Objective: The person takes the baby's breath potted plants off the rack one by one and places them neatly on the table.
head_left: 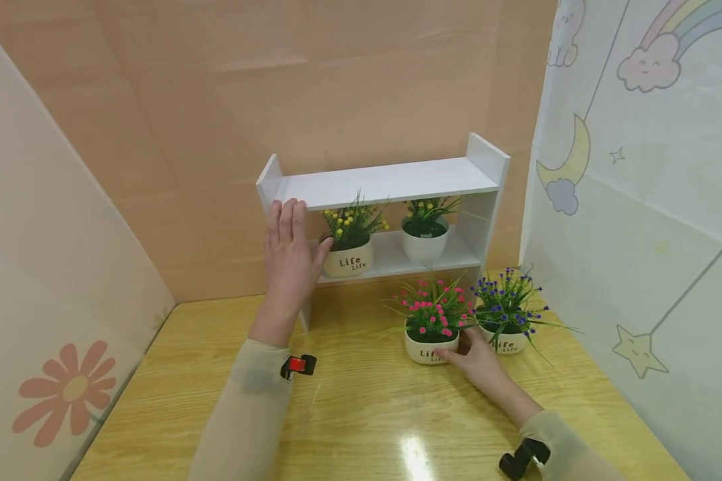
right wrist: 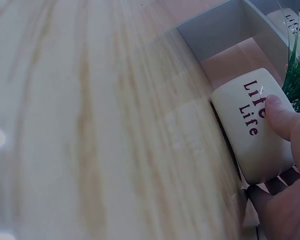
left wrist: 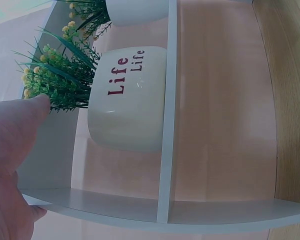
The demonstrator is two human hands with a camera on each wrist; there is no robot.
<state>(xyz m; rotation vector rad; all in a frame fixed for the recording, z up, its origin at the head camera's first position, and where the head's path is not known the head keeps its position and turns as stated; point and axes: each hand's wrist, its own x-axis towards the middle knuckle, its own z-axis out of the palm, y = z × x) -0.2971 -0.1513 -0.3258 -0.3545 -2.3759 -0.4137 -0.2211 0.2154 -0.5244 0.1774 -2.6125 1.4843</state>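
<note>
At centre left, the left hand point(head_left: 291, 260) lies against the left end of a smooth white shelf point(head_left: 391, 180), fingers straight, thumb spread. On the shelf's lower board, mid-frame, stand a yellow-flowered pot point(head_left: 350, 263), glossy cream and lettered "Life Life", and a rounded white pot point(head_left: 424, 248). Lower right of centre, the right hand point(head_left: 478, 361) pinches the cream pink-flowered pot point(head_left: 418, 352), "Life Life"; I cannot tell whether it touches the grained wooden table point(head_left: 349, 421). Just right: a purple-flowered pot point(head_left: 508, 343), also "Life Life".
</note>
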